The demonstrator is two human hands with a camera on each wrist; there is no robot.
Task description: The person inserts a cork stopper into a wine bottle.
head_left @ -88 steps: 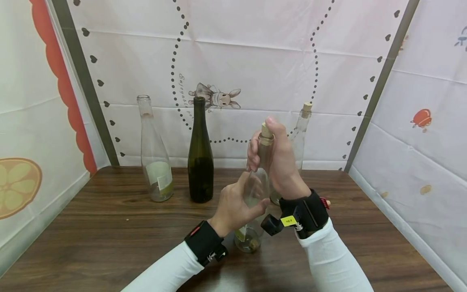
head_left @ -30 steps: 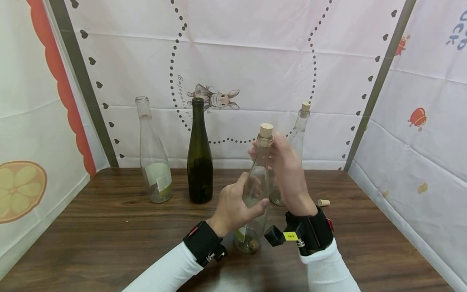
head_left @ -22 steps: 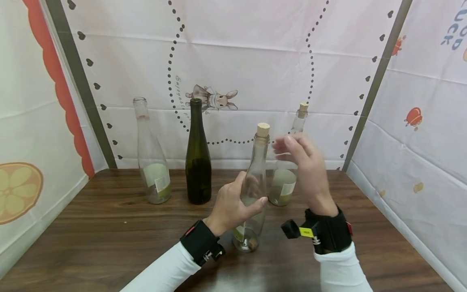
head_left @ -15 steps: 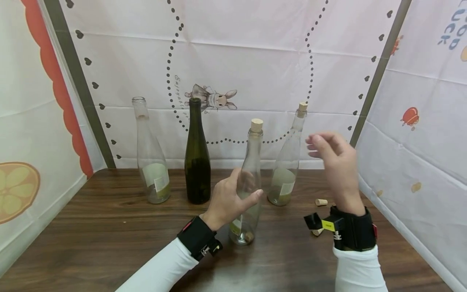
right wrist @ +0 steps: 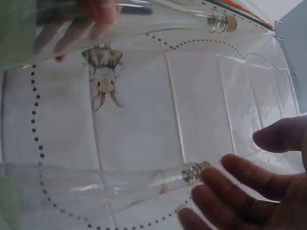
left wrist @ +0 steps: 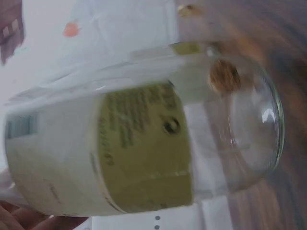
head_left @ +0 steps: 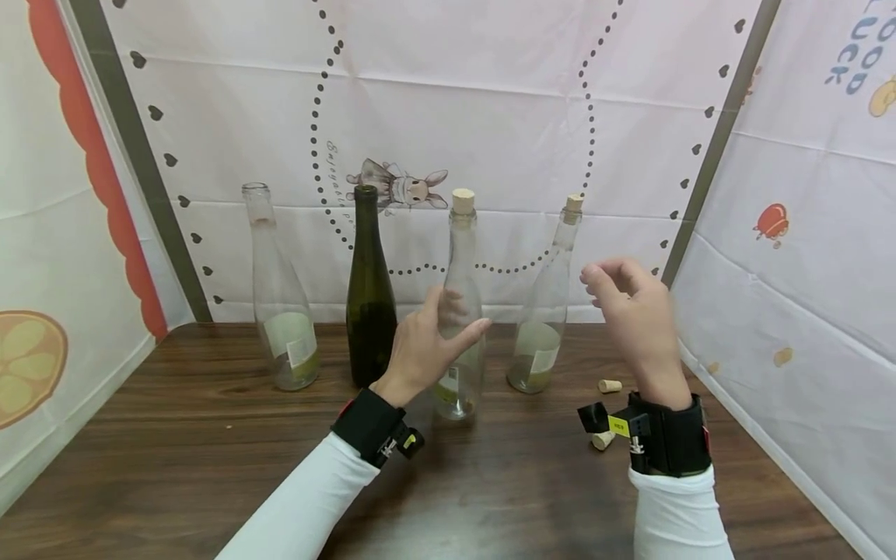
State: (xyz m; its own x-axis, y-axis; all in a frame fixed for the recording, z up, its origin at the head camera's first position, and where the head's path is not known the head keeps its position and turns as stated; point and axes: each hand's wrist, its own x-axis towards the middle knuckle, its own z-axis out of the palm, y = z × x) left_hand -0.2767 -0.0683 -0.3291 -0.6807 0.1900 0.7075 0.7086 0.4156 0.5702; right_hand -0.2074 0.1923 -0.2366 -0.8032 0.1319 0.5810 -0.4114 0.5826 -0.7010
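Observation:
My left hand (head_left: 435, 333) grips the body of a clear glass bottle (head_left: 460, 264) that has a cork (head_left: 463, 200) in its mouth. The bottle stands upright near the back row, between a dark green bottle (head_left: 368, 311) and another corked clear bottle (head_left: 547, 311). In the left wrist view the held bottle (left wrist: 144, 143) shows a yellow-green label, and a small cork (left wrist: 224, 76) shows at its base. My right hand (head_left: 610, 292) hovers to the right of the bottles, fingers loosely curled and holding nothing. Its fingers (right wrist: 240, 191) show in the right wrist view.
An uncorked clear bottle (head_left: 278, 311) stands at the far left of the row. Two loose corks lie on the wooden table (head_left: 175, 435), one (head_left: 610, 385) near the right bottle and one (head_left: 602, 440) by my right wrist. Patterned cloth walls close in the back and sides.
My right hand let go of the bottle's corked neck and drew off to the right. My left hand carried the corked bottle away from me toward the back row.

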